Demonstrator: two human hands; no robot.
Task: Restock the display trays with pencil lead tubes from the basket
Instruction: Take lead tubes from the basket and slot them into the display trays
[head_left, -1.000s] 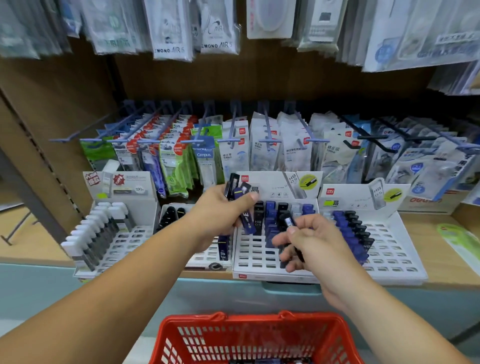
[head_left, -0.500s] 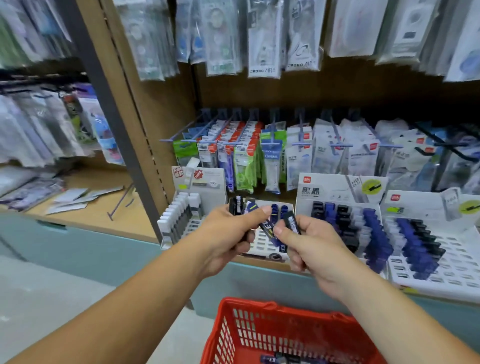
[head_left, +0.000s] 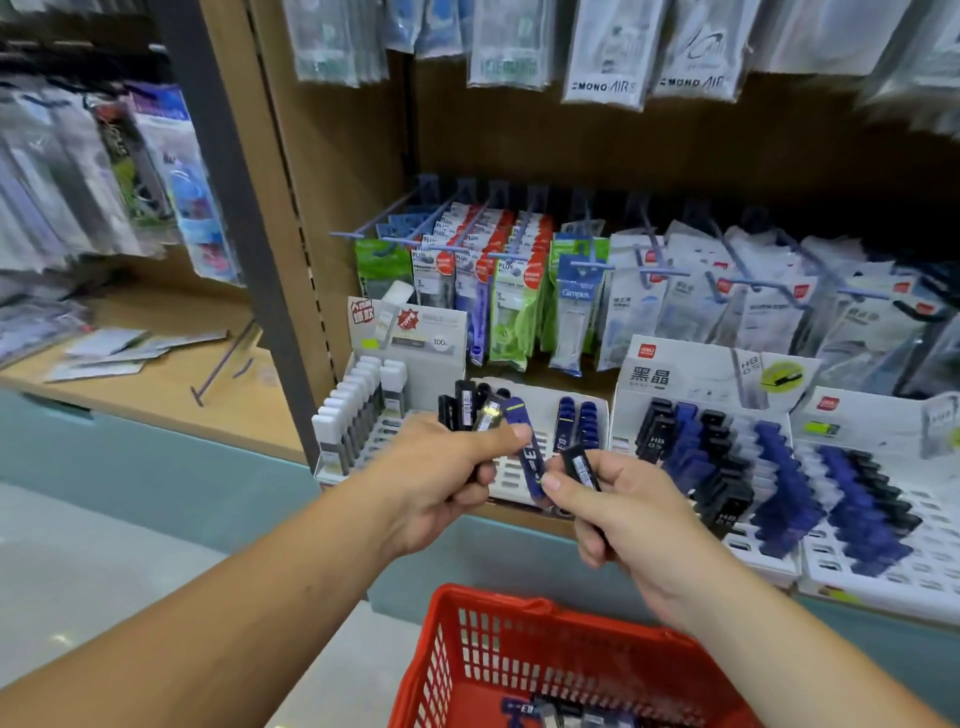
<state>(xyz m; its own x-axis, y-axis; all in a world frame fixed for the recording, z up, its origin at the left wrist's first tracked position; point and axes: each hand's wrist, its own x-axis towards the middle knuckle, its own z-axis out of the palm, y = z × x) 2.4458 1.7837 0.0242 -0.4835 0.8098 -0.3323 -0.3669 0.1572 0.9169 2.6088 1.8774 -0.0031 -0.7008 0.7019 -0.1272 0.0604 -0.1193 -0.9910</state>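
Note:
My left hand grips a fanned bunch of black and blue pencil lead tubes in front of a white display tray. My right hand holds a black lead tube, and its thumb touches a blue tube sticking out of the left hand's bunch. A red basket sits below my hands, with a few tubes lying at its bottom. Two more white trays to the right carry rows of blue and black tubes.
A white tray of white-capped tubes stands at the left by the shelf upright. Packaged goods hang on blue hooks behind the trays. Another wooden shelf with flat packets lies further left.
The view has swung left, so the trays sit further right. My right hand has come away from the middle tray to meet the left hand's bunch of tubes.

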